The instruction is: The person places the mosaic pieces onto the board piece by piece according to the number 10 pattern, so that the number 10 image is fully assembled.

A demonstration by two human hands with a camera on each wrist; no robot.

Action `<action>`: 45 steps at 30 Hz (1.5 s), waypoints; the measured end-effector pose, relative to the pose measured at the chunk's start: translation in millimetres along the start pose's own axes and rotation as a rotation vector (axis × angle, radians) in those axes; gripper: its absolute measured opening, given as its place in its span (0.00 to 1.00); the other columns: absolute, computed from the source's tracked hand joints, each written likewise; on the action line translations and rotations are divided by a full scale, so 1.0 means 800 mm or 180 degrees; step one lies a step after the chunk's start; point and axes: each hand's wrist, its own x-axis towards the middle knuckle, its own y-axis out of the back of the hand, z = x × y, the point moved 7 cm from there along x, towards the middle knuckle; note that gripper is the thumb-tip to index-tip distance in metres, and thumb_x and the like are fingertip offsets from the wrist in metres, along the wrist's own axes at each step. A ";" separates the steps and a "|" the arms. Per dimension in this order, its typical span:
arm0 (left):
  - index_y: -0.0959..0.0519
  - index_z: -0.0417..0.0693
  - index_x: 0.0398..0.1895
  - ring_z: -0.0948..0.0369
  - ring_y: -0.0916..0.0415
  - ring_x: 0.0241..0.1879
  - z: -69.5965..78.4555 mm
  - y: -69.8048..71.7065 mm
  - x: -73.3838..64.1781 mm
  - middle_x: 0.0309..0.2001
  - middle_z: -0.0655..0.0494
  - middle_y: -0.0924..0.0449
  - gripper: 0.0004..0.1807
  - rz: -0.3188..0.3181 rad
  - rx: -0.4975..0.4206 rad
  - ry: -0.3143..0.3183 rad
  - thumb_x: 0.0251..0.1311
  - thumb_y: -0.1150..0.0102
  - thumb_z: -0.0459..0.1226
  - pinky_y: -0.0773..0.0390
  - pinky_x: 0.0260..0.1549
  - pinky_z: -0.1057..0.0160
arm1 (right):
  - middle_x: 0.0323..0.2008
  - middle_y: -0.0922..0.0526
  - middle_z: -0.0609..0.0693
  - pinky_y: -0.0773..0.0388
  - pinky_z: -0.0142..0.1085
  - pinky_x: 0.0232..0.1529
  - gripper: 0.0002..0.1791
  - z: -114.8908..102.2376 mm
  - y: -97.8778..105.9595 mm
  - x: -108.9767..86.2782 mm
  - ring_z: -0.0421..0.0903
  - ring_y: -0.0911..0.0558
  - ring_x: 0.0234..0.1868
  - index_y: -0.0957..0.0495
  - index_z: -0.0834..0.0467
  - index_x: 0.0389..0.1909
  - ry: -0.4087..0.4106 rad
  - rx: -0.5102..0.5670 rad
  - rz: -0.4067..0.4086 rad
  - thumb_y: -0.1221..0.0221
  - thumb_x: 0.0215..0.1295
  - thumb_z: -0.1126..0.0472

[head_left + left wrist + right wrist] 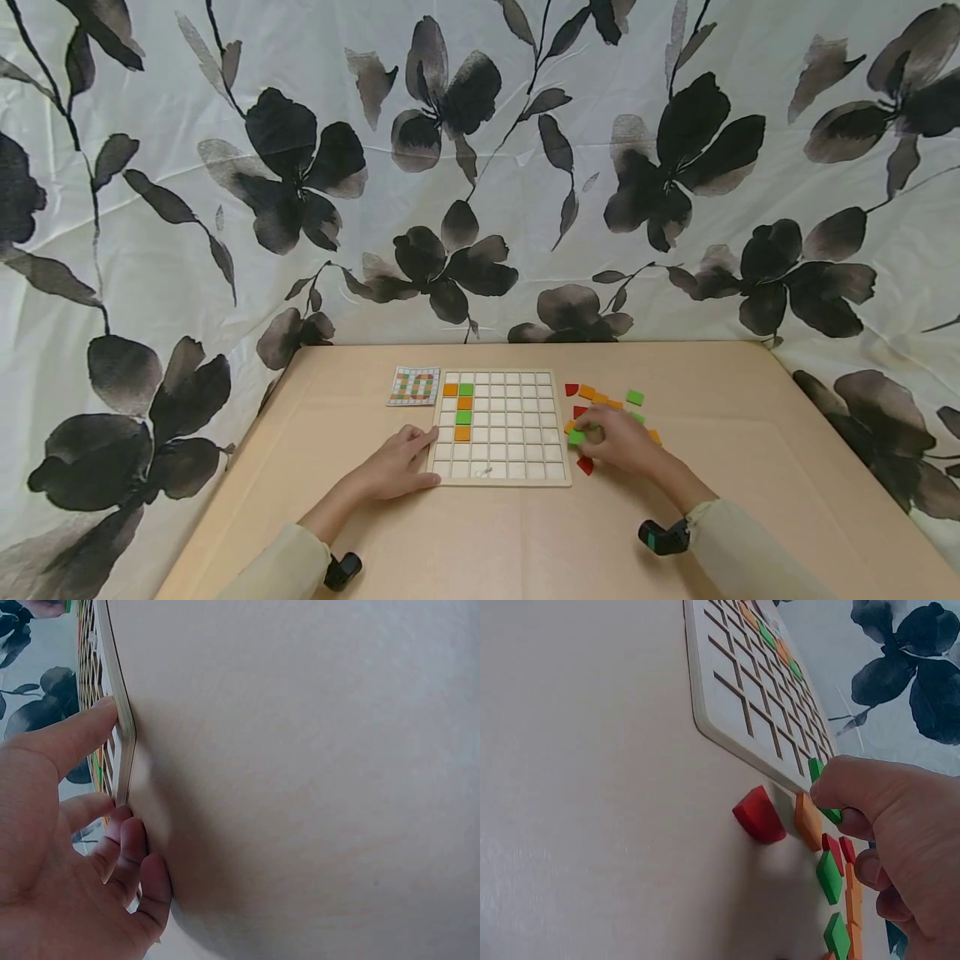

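While pinching a green tile (815,769) in the right hand (618,437), brace the board (517,481) lightly at its left edge with a loosely spread left hand (393,467).

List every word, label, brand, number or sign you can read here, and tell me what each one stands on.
No readable text in any view.
Small card: coloured squares show; any print is too small to read.
Grid board: a faint mark near its lower edge, too small to make out.
Loose tiles: no lettering shows.
Black wrist device at the right sleeve: no legible marking.
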 end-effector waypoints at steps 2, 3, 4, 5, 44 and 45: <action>0.40 0.46 0.73 0.58 0.36 0.52 -0.001 0.000 0.000 0.56 0.53 0.34 0.44 -0.0007 -0.0006 0.0000 0.56 0.35 0.51 0.32 0.53 0.53 | 0.34 0.22 0.41 0.30 0.30 0.29 0.13 -0.004 -0.003 0.002 0.42 0.29 0.34 0.15 0.48 0.39 0.0008 0.0017 -0.0026 0.31 0.50 0.60; 0.40 0.46 0.73 0.58 0.35 0.52 -0.001 0.000 0.000 0.56 0.53 0.34 0.44 -0.0007 -0.0015 0.0005 0.56 0.35 0.51 0.32 0.53 0.53 | 0.33 0.23 0.41 0.30 0.29 0.29 0.13 -0.006 -0.004 0.003 0.42 0.29 0.33 0.16 0.48 0.38 0.0013 0.0035 -0.0039 0.31 0.50 0.60; 0.40 0.46 0.73 0.58 0.36 0.52 -0.001 0.000 0.000 0.56 0.53 0.34 0.44 -0.0011 -0.0021 0.0008 0.56 0.35 0.51 0.33 0.53 0.52 | 0.33 0.23 0.41 0.30 0.29 0.29 0.12 -0.008 -0.005 0.003 0.42 0.28 0.33 0.16 0.47 0.38 0.0024 0.0047 -0.0043 0.31 0.50 0.60; 0.40 0.46 0.73 0.58 0.36 0.52 -0.001 -0.001 0.000 0.56 0.53 0.34 0.44 -0.0014 -0.0022 0.0010 0.56 0.35 0.51 0.33 0.54 0.52 | 0.33 0.24 0.41 0.30 0.29 0.29 0.12 -0.011 -0.006 0.004 0.42 0.28 0.34 0.16 0.47 0.37 0.0035 0.0059 -0.0049 0.30 0.50 0.61; 0.39 0.46 0.73 0.58 0.35 0.51 0.000 0.002 -0.003 0.55 0.53 0.34 0.43 -0.0037 -0.0013 0.0010 0.56 0.34 0.51 0.32 0.53 0.53 | 0.37 0.19 0.38 0.25 0.31 0.41 0.10 -0.104 -0.043 0.036 0.41 0.24 0.38 0.16 0.47 0.38 0.0609 0.0042 -0.0111 0.33 0.52 0.57; 0.39 0.46 0.73 0.58 0.35 0.51 0.000 0.002 -0.003 0.55 0.53 0.34 0.43 -0.0035 -0.0010 0.0005 0.56 0.34 0.51 0.32 0.52 0.53 | 0.36 0.19 0.38 0.25 0.32 0.41 0.10 -0.106 -0.045 0.037 0.41 0.24 0.38 0.16 0.47 0.38 0.0589 0.0049 -0.0124 0.32 0.52 0.57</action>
